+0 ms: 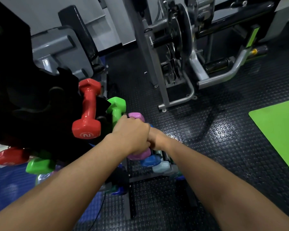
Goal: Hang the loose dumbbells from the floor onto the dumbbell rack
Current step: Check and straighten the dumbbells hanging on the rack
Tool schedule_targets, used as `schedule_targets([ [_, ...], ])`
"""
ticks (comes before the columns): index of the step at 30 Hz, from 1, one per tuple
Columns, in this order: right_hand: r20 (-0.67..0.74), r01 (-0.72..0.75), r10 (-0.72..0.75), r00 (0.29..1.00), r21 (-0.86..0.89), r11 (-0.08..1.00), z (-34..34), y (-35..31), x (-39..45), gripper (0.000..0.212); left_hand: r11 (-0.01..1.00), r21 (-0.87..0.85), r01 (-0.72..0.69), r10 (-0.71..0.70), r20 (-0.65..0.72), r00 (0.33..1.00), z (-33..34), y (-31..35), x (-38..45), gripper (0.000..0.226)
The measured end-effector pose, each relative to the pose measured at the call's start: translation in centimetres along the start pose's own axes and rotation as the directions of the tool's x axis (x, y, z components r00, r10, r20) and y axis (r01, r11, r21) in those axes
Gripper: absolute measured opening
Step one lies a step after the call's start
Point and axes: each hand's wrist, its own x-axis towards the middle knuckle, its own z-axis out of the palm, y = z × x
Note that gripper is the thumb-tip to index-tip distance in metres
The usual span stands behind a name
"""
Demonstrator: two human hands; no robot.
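My left hand (pixel 132 134) is closed around the handle of a purple dumbbell (pixel 137 117), whose two ends show above and below my fist, right at the black dumbbell rack (pixel 100 105). My right hand (pixel 155 139) sits just behind the left, mostly hidden; its grip is not visible. A red dumbbell (pixel 88 110) and a green dumbbell (pixel 117 107) hang on the rack's upper slots. Blue (pixel 150 161) and pale blue (pixel 162 166) dumbbells sit lower on the rack below my hands.
A second red dumbbell (pixel 8 157) and green dumbbell (pixel 39 165) show on the rack's left side. A grey weight machine (pixel 173 55) stands ahead, a padded bench (pixel 77 39) at the left. A green mat (pixel 280 130) lies on the studded black floor at the right.
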Motion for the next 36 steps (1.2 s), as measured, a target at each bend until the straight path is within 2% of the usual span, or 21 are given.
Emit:
schedule_targets([
  [4, -0.111, 0.040, -0.056, 0.992, -0.140, 0.989, -0.1, -0.3, -1.1, 0.035, 1.000, 0.016, -0.003, 0.003, -0.015, 1.000, 0.2, -0.1, 0.0, 0.039],
  [6, -0.057, 0.039, -0.046, 0.997, -0.117, 0.992, -0.1, -0.1, -0.9, 0.034, 1.000, -0.005, -0.006, 0.006, -0.013, 1.000, 0.1, -0.2, -0.1, 0.039],
  [10, -0.030, -0.061, 0.063, 0.998, 0.066, 0.996, -0.3, -0.5, -1.0, 0.030, 0.999, -0.028, -0.031, 0.031, 0.004, 1.000, -0.3, -0.7, -0.5, 0.044],
  [16, 0.031, -0.098, 0.093, 0.995, 0.298, 0.950, 0.4, -1.2, -0.4, 0.031, 0.993, 0.113, -0.039, 0.041, -0.015, 0.999, -1.7, -0.5, -2.7, 0.062],
  [18, 0.086, -0.088, 0.060, 0.995, 0.373, 0.924, 0.4, -1.2, -0.5, 0.034, 0.997, 0.061, -0.050, 0.054, -0.070, 0.996, -2.4, -0.4, -3.5, 0.060],
  [20, 0.091, -0.036, 0.002, 0.996, 0.372, 0.928, 0.4, -1.5, -0.7, 0.035, 0.997, 0.011, -0.075, 0.076, -0.179, 0.981, -3.3, -0.9, -4.8, 0.053],
  [23, 0.054, 0.040, -0.055, 0.997, 0.238, 0.971, 0.5, -1.4, -0.6, 0.025, 0.996, -0.021, -0.087, 0.071, -0.410, 0.909, -3.8, -1.8, -7.2, 0.042],
  [26, -0.017, 0.098, -0.101, 0.995, -0.104, 0.990, 0.1, -1.0, -0.9, 0.029, 1.000, -0.026, -0.015, -0.002, -0.567, 0.824, -3.8, -2.9, -8.8, 0.032],
  [27, -0.002, 0.115, -0.117, 0.993, -0.155, 0.981, -0.1, -0.6, -0.9, 0.032, 0.999, -0.046, 0.021, -0.044, -0.579, 0.814, -3.5, -3.2, -9.1, 0.030],
  [29, 0.000, 0.087, -0.087, 0.996, -0.033, 0.996, -0.4, -0.6, -1.0, 0.040, 0.991, -0.087, 0.099, -0.130, -0.543, 0.830, -2.9, -4.0, -9.3, 0.033],
  [30, -0.002, 0.113, -0.114, 0.994, -0.059, 0.992, -0.6, -0.4, -1.1, 0.042, 0.988, -0.090, 0.126, -0.154, -0.516, 0.843, -2.6, -4.3, -9.3, 0.034],
  [33, 0.062, 0.243, -0.235, 0.970, -0.189, 0.952, -0.6, 0.5, -0.9, 0.028, 0.984, -0.075, 0.158, -0.174, -0.519, 0.837, -1.9, -4.3, -8.9, 0.024],
  [36, 0.153, 0.286, -0.256, 0.955, -0.222, 0.932, -0.7, 0.3, -0.9, 0.020, 0.981, -0.050, 0.186, -0.185, -0.520, 0.834, -2.0, -4.3, -8.6, 0.020],
])
